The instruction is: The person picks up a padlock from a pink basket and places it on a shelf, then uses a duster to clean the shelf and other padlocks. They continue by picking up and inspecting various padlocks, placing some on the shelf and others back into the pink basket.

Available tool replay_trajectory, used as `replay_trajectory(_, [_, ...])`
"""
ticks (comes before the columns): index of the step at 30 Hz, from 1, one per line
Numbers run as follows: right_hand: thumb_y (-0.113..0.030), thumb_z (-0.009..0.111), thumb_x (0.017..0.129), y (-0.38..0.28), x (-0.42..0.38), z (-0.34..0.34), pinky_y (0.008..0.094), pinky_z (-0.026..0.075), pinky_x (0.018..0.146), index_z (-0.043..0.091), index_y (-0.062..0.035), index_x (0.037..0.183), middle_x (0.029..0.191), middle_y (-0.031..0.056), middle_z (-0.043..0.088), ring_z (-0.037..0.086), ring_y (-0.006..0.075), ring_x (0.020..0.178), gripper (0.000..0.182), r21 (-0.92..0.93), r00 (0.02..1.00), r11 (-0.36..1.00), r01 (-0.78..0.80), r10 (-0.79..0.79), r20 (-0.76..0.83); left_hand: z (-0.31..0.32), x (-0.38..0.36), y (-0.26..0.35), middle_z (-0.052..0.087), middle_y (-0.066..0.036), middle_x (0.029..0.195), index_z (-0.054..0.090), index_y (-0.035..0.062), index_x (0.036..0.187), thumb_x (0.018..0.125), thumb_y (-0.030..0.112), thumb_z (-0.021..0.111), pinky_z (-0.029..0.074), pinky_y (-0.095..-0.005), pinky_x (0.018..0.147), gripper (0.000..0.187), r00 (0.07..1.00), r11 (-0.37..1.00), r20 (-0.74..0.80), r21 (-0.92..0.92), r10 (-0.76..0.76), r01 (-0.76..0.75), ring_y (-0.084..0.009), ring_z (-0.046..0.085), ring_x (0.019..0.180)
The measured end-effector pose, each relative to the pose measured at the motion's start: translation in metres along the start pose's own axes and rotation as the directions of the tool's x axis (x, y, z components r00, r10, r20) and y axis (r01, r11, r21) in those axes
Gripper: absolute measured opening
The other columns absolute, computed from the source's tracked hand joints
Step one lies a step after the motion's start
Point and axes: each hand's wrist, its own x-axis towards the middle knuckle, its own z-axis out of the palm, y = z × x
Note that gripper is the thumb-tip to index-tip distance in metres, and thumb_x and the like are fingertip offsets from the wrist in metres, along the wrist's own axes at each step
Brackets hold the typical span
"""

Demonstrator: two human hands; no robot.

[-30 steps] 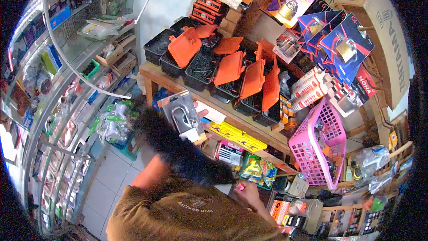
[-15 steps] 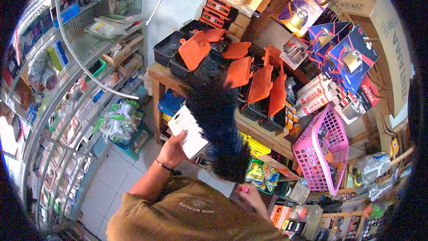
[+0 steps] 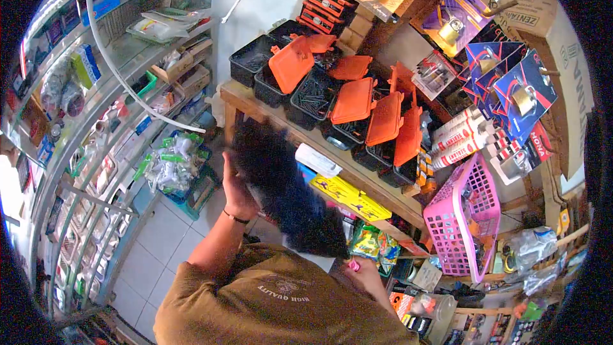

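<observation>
One pink item (image 3: 354, 265), long axis unclear, is pinched in right grip (image 3: 366, 273); left grip (image 3: 239, 190), I can't tell.

The wooden bench (image 3: 380, 190), light brown with a thick front edge, carried a row of rectangular black plastic boxes (image 3: 303, 117) with raised orange plastic lids (image 3: 353, 100). On the floor of pale grey square tiles (image 3: 163, 243) stood a teal plastic stand (image 3: 195, 197), partly hidden under clear bags with green print (image 3: 172, 163).

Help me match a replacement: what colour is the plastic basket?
The basket is pink; the head view shows it best.
</observation>
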Motion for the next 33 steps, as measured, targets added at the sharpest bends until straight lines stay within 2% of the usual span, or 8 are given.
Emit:
replay_trajectory(3, [-0.024, 0.061, 0.074, -0.01, 0.009, -0.003, 0.0276, 0.044, 0.058, 0.058, -0.0024, 0.08, 0.067, 0.0077, 0.059, 0.054, 0.0152, 0.059, 0.023, -0.063, 0.996, 0.998, -0.016, 0.021, 0.087, -0.028, 0.001, 0.001, 0.038, -0.015, 0.127, 0.032, 0.0076, 0.129, 0.08, 0.063, 0.029, 0.028, -0.0459, 0.098, 0.074, 0.912, 0.878, -0.385, 0.474, 0.145, 0.06, -0.0311, 0.039, 0.116])
replay_trajectory(7, [-0.027, 0.061, 0.074, 0.0, 0.02, 0.012, 0.0293, 0.045, 0.056, 0.06, -0.0058, 0.083, 0.067, 0.01, 0.06, 0.057, 0.0169, 0.058, 0.023, -0.075, 0.981, 0.978, -0.196, 0.194, -0.029, -0.007, 0.003, 0.01, 0.047, -0.015, 0.118, 0.04, 0.0075, 0.122, 0.079, 0.065, 0.029, 0.042, -0.0433, 0.085, 0.072, 0.995, 0.997, 0.102, -0.081, -0.003, 0.011, -0.0303, 0.051, 0.098])
replay_trajectory(10, [-0.025, 0.06, 0.073, 0.002, 0.019, 0.012, 0.0301, 0.045, 0.055, 0.06, -0.0072, 0.082, 0.066, 0.0099, 0.059, 0.056, 0.0192, 0.055, 0.02, -0.175, 0.993, 0.979, 0.105, -0.093, 0.076, -0.002, 0.005, 0.0, 0.051, -0.015, 0.113, 0.037, 0.0066, 0.122, 0.081, 0.059, 0.03, 0.044, -0.0422, 0.081, 0.067, 0.918, 0.878, -0.339, 0.478, 0.205, -0.019, -0.0308, 0.053, 0.094])
replay_trajectory(13, [-0.022, 0.06, 0.072, -0.009, 0.021, 0.009, 0.0299, 0.046, 0.058, 0.061, -0.0086, 0.085, 0.071, 0.0098, 0.06, 0.056, 0.0203, 0.058, 0.019, -0.121, 0.996, 0.989, -0.088, 0.089, 0.006, 0.011, 0.003, -0.003, 0.049, -0.015, 0.117, 0.037, 0.0041, 0.122, 0.082, 0.058, 0.029, 0.043, -0.0425, 0.083, 0.068, 0.869, 0.952, -0.433, 0.279, 0.242, -0.126, -0.0293, 0.052, 0.097])
replay_trajectory(14, [-0.022, 0.06, 0.073, -0.004, 0.022, 0.01, 0.0295, 0.046, 0.059, 0.061, -0.0085, 0.086, 0.072, 0.0097, 0.061, 0.057, 0.0202, 0.06, 0.019, -0.111, 0.991, 0.989, -0.102, 0.111, 0.08, -0.037, -0.01, 0.014, 0.045, -0.016, 0.121, 0.035, 0.0053, 0.124, 0.082, 0.058, 0.029, 0.041, -0.0458, 0.086, 0.068, 0.987, 0.993, -0.13, 0.087, 0.097, -0.086, -0.0313, 0.048, 0.103])
replay_trajectory(25, [-0.015, 0.058, 0.074, 0.012, 0.021, 0.015, 0.0255, 0.041, 0.057, 0.057, -0.003, 0.078, 0.066, 0.0037, 0.057, 0.049, 0.0099, 0.061, 0.012, 0.061, 0.98, 0.996, -0.063, 0.05, 0.194, 0.001, 0.006, 0.0, 0.043, -0.018, 0.122, 0.033, 0.0039, 0.125, 0.081, 0.061, 0.025, 0.041, -0.0456, 0.086, 0.073, 0.926, 0.847, -0.352, 0.525, 0.134, 0.077, -0.0334, 0.05, 0.1])
replay_trajectory(29, [-0.02, 0.058, 0.075, -0.002, 0.019, 0.015, 0.0285, 0.04, 0.051, 0.053, -0.0034, 0.073, 0.059, 0.0019, 0.051, 0.044, 0.0117, 0.052, 0.017, 0.034, 0.993, 0.996, -0.08, 0.076, 0.095, 0.013, 0.007, 0.008, 0.04, -0.016, 0.125, 0.032, 0.0055, 0.127, 0.082, 0.06, 0.026, 0.038, -0.0494, 0.088, 0.071, 0.997, 1.0, -0.072, 0.003, 0.011, -0.011, -0.036, 0.045, 0.106])
replay_trajectory(33, [-0.019, 0.057, 0.075, -0.01, 0.017, 0.004, 0.0285, 0.04, 0.051, 0.055, -0.0038, 0.076, 0.06, 0.002, 0.052, 0.045, 0.0116, 0.052, 0.015, -0.072, 0.982, 0.996, 0.048, -0.034, 0.187, -0.006, 0.004, 0.008, 0.039, -0.013, 0.127, 0.032, 0.01, 0.129, 0.082, 0.057, 0.033, 0.033, -0.0467, 0.094, 0.067, 0.996, 0.908, -0.082, 0.419, 0.018, 0.018, -0.0324, 0.043, 0.111])
